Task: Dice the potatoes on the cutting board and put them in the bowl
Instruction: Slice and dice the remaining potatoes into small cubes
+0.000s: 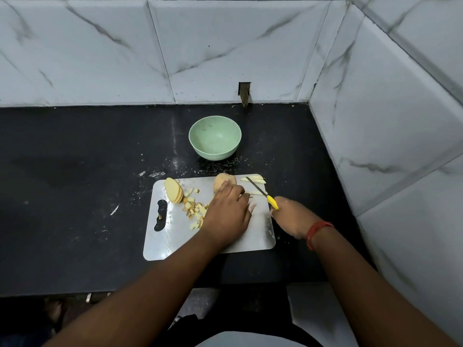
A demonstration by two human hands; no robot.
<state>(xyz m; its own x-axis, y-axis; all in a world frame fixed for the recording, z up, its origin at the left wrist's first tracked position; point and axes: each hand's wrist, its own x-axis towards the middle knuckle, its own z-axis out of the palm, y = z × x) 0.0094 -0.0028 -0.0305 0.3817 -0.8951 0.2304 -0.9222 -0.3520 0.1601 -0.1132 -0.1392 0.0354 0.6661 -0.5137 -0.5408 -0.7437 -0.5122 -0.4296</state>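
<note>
The black table (75, 171) carries everything, and marble-patterned wall tiles (225, 46) rise beyond and to the right of the hands. A pale cutting board (175, 241) lies on the table under both hands, its handle slot to the left of them. A green bowl (215, 141) stands on the table beyond the board, well past the left hand, with nothing visible inside it.

The left hand (226, 212) lies palm down over the middle of the board, fingers bent onto potato strips that it mostly hides, with its fingertips just beside a whole potato (224, 182) at the board's far edge. The right hand (292, 219) grips the yellow handle of a knife (263, 194); the dark blade points away and to the left, toward the left hand's fingertips. A red thread band (317, 232) circles the right wrist.

A stack of potato slices (173, 190) leans at the far left of the board, left of the left hand. Diced potato pieces (195, 210) lie scattered between the slices and the left hand. A few potato strips (255, 180) lie beyond the knife.
</note>
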